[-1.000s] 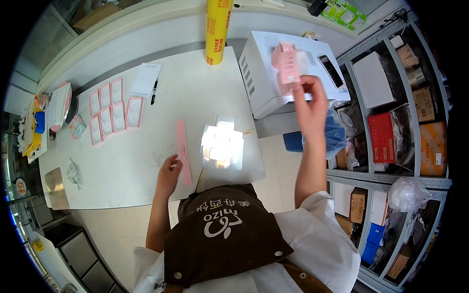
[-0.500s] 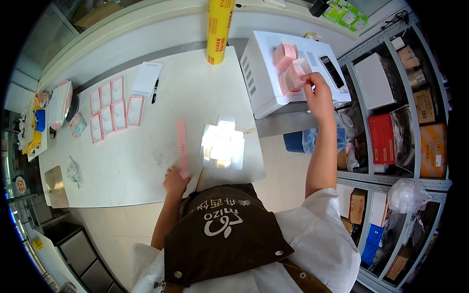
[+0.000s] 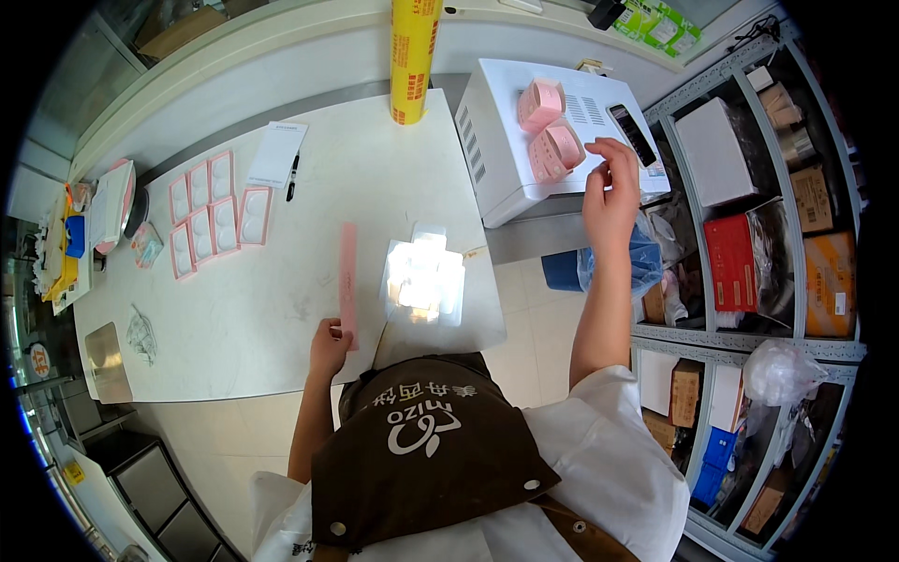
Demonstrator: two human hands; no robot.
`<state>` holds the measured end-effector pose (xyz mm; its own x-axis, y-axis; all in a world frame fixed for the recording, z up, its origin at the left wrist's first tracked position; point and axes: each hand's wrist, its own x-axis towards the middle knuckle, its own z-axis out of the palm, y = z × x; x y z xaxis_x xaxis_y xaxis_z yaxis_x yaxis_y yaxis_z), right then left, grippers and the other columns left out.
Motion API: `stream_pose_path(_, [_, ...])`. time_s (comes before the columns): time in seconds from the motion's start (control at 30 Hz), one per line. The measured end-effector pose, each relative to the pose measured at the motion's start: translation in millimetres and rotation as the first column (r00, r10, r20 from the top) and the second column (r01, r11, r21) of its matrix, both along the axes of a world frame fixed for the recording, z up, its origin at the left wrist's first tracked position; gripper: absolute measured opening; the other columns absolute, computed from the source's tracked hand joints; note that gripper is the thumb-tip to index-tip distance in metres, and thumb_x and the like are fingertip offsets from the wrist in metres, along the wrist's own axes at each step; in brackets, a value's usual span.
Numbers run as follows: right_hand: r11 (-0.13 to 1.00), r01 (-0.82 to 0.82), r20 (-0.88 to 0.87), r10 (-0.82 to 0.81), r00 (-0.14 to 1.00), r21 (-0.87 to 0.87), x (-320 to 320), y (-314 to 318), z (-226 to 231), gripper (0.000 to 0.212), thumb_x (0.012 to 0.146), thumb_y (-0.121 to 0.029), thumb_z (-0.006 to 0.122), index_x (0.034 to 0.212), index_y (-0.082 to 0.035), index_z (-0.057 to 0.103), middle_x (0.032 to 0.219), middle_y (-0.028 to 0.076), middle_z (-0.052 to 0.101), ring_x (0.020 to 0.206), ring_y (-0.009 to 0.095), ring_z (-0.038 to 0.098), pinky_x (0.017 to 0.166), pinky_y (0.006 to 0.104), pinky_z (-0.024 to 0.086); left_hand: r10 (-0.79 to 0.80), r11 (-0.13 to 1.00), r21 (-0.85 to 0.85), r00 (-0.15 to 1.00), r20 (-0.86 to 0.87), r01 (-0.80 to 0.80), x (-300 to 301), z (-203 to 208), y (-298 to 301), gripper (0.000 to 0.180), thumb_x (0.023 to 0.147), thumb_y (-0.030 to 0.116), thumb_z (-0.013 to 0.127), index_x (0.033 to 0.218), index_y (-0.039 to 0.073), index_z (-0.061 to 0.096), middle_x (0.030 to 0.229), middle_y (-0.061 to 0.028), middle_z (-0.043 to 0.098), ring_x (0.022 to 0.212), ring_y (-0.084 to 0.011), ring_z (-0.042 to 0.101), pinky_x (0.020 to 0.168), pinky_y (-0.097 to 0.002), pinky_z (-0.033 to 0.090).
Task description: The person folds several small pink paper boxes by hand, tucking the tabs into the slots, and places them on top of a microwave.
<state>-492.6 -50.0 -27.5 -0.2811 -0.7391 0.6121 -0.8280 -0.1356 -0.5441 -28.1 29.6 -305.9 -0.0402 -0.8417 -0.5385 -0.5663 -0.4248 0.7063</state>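
Observation:
My left hand (image 3: pixel 329 345) rests on the near edge of the white table (image 3: pixel 262 318), its fingers on the near end of a long pink strip (image 3: pixel 347 281). My right hand (image 3: pixel 611 192) is raised at the right, over the near right edge of a white microwave-like box (image 3: pixel 496 159), fingers loosely spread and holding nothing I can see. Pink rolls (image 3: pixel 548 126) lie on top of that box, just left of the hand. A dark phone (image 3: pixel 633 134) lies beside them. A stack of clear plastic pieces (image 3: pixel 423 278) glares on the table near me.
Several pink-framed cards (image 3: pixel 211 211) lie in rows at the table's left, with a white notepad (image 3: pixel 276 155) and pen (image 3: pixel 292 176) behind. A yellow roll (image 3: pixel 414 58) stands at the back. Shelves (image 3: pixel 749 234) with boxes fill the right side. Clutter (image 3: pixel 70 234) sits far left.
My right hand set the pink rolls on the white box and drew back to the right with nothing in it. My left hand slid right along the table edge to the pink strip.

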Motion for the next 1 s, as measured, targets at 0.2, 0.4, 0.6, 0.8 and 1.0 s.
stream_pose_path(0.2, [0.838, -0.433, 0.337, 0.324, 0.884, 0.332, 79, 17, -30, 0.019, 0.099, -0.006, 0.056, 0.115, -0.004, 0.066, 0.094, 0.001, 0.068, 0.068, 0.008, 0.052, 0.064, 0.0242, 0.045, 0.112, 0.992, 0.01, 0.833, -0.542, -0.127, -25, 79, -25, 0.014, 0.097, 0.009, 0.066, 0.106, -0.001, 0.066, 0.094, -0.0085, 0.072, 0.084, -0.0138, 0.066, 0.08, -0.0315, 0.053])
stream_pose_path(0.4, [0.598, -0.734, 0.88, 0.098, 0.465, 0.321, 144, 23, -65, 0.049, 0.105, -0.023, 0.06, 0.145, 0.001, 0.047, 0.108, 0.006, 0.071, 0.07, 0.009, 0.058, 0.067, 0.0252, 0.05, -0.31, 0.84, -0.511, 0.935, -0.172, 0.184, -46, 133, -33, 0.005, 0.092, 0.009, 0.071, 0.096, 0.007, 0.073, 0.09, -0.006, 0.071, 0.083, -0.0199, 0.068, 0.079, -0.0321, 0.053])
stream_pose_path(0.6, [0.686, -0.699, 0.927, 0.096, 0.362, 0.202, 146, 18, -57, 0.036, 0.108, -0.031, 0.051, 0.13, -0.003, 0.057, 0.082, -0.001, 0.062, 0.053, 0.003, 0.041, 0.049, 0.0208, 0.034, -0.37, 0.798, -0.433, 0.908, 0.197, 0.419, -54, 156, -23, 0.01, 0.089, 0.013, 0.072, 0.097, 0.009, 0.077, 0.086, -0.0076, 0.071, 0.078, -0.0271, 0.067, 0.071, -0.0345, 0.053])
stream_pose_path(0.8, [0.618, -0.768, 0.943, 0.127, 0.308, 0.168, 159, 32, -44, 0.033, 0.108, -0.035, 0.051, 0.109, -0.004, 0.064, 0.075, -0.003, 0.06, 0.052, 0.004, 0.043, 0.049, 0.0207, 0.032, -0.122, 0.907, -0.414, 0.99, -0.076, 0.08, -53, 161, -20, 0.02, 0.094, 0.016, 0.069, 0.111, 0.005, 0.074, 0.086, -0.0108, 0.074, 0.072, -0.0186, 0.067, 0.07, -0.0323, 0.054])
stream_pose_path(1.0, [0.473, -0.846, 0.912, 0.182, 0.366, 0.245, 182, 51, -43, 0.021, 0.106, -0.024, 0.056, 0.103, -0.005, 0.064, 0.073, -0.003, 0.059, 0.054, 0.003, 0.045, 0.048, 0.0209, 0.033, 0.126, 0.792, -0.556, 0.959, -0.252, -0.25, -57, 213, -29, 0.021, 0.093, 0.006, 0.072, 0.114, 0.003, 0.073, 0.09, -0.0082, 0.074, 0.075, -0.0163, 0.07, 0.07, -0.0302, 0.056])
